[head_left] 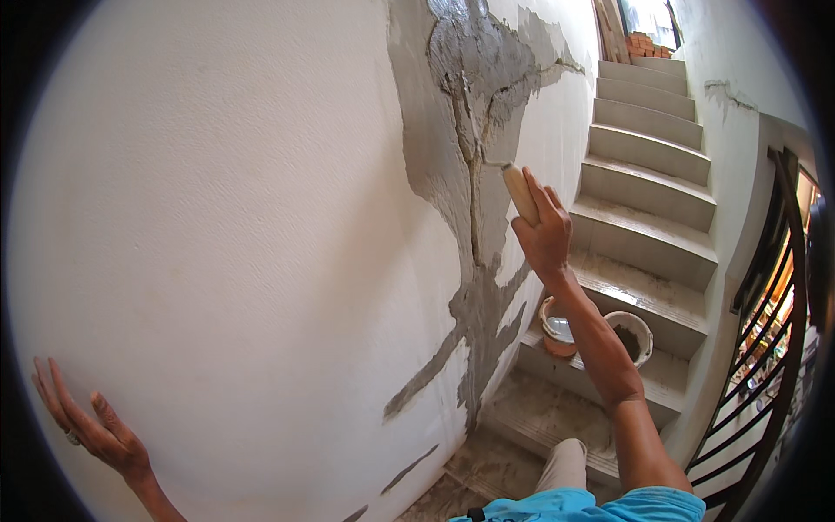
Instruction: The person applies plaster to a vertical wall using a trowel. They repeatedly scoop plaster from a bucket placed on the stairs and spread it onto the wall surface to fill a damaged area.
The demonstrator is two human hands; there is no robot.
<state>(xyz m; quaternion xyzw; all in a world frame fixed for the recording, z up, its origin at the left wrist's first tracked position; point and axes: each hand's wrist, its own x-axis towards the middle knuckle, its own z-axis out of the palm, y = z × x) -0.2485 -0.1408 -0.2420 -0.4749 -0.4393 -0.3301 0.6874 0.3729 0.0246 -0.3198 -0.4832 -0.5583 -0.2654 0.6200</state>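
Your left hand (97, 435) turns its palm out of sight, so contact with the wall (261, 217) cannot be told; its forearm runs off the lower edge at lower left. The ring (72, 438) there is too small to make out. Your right hand (548, 239) covers part of the handle (522, 193), and the blade's outline is hard to tell against the grey patch (430, 148), which the top edge cuts. Your right forearm (600, 339) hides part of the bucket with dark contents (644, 331). Your blue shirt (557, 506) is cut off below. Through the railing (793, 287), at right, the background blurs.
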